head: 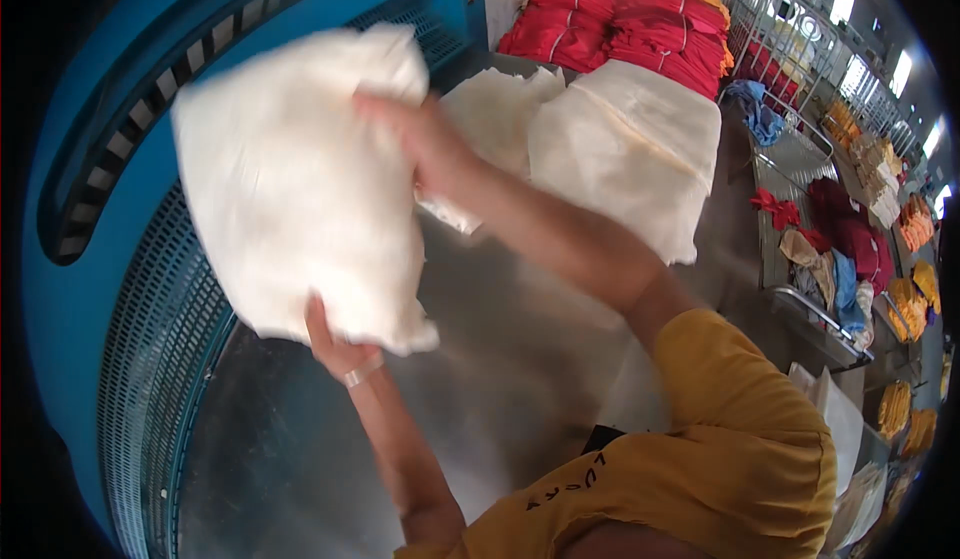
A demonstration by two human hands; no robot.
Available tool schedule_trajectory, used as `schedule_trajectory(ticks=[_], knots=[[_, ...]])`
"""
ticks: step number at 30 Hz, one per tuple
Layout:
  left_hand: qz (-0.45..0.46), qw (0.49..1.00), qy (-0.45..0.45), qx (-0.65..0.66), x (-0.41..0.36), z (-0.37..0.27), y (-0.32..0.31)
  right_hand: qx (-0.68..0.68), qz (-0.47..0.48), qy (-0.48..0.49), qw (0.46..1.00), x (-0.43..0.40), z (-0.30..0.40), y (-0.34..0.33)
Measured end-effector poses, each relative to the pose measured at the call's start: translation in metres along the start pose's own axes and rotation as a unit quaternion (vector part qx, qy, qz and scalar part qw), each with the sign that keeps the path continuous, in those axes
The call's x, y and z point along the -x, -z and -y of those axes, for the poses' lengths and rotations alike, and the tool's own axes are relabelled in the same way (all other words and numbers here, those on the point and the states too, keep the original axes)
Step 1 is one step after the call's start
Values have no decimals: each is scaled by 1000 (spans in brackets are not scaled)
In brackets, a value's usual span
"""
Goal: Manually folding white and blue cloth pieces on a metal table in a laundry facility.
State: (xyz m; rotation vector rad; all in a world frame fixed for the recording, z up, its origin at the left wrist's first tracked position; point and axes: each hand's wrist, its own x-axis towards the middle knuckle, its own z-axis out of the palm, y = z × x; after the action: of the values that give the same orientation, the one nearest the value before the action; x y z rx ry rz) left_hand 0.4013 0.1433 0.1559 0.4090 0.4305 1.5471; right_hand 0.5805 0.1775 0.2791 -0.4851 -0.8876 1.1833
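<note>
A folded cream-white cloth [292, 184], blurred by motion, is held up in front of the blue machine. My left hand [337, 345] grips its lower edge, thumb on the near face and the fingers mostly hidden. Near the cloth's upper right side, my right hand [401, 135] holds it, also blurred. To the right lie more cream cloths: a rough-edged piece [506, 113] and a larger folded stack [626, 150], both apart from the held cloth. Below my hands spreads a smooth grey metal surface [300, 439].
The blue machine [67, 319] with perforated panels [150, 349] curves along the left. Red cloth bundles [559, 23] tied with string stand beyond the cream stack. At the right, a metal trolley [802, 161] carries loose coloured cloths, with more folded piles [907, 308] farther off.
</note>
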Motion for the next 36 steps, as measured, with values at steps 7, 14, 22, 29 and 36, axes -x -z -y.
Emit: schedule_trajectory(ticks=[7, 14, 22, 29, 36], knots=[[103, 944, -92, -300, -172, 179, -164, 485, -246, -43, 838, -91, 152, 265], [94, 553, 16, -828, -234, 364, -67, 564, -102, 99, 813, -34, 167, 247], [-47, 832, -307, -460, -256, 102, 153, 485, 392, -120, 772, 120, 45, 80], [-151, 304, -265, -902, -247, -100, 294, 631, 221, -5, 744, 164, -186, 94], [-90, 302, -235, -919, -287, -157, 324, 744, 158, 31, 649, 164, -248, 75]])
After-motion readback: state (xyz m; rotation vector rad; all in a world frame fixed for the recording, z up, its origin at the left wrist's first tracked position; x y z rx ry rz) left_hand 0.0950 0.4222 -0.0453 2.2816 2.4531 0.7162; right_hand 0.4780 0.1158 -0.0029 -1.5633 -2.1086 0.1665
